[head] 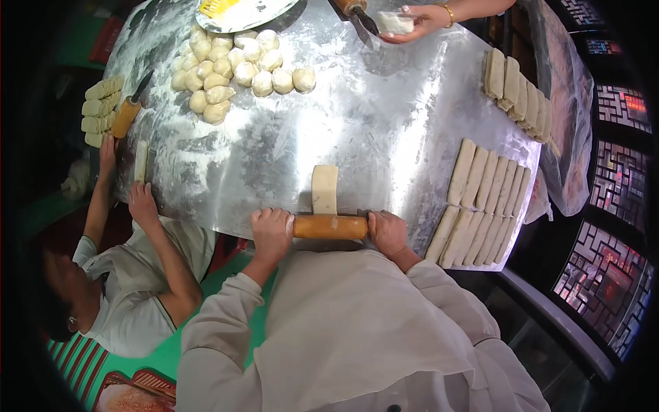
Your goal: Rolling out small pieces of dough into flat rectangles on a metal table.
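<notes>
Both my hands grip a wooden rolling pin [330, 227] at the near edge of the metal table. My left hand [272, 232] closes on its left handle, and my right hand [387, 233] closes on the right one. A flat dough strip [325, 189] runs away from me out from under the pin. To the right lie two rows of long dough strips [476, 201], set side by side; the nearest row reaches the table's corner.
Floured dough balls [247, 72] cluster at the far left, below a white tray [252, 20] with a yellow scraper [219, 7]. A co-worker on the left handles a dough strip [140, 162] and a rolling pin [125, 117]. Another person's hand [419, 24] holds dough at the far side. Folded dough pieces [517, 98] sit far right.
</notes>
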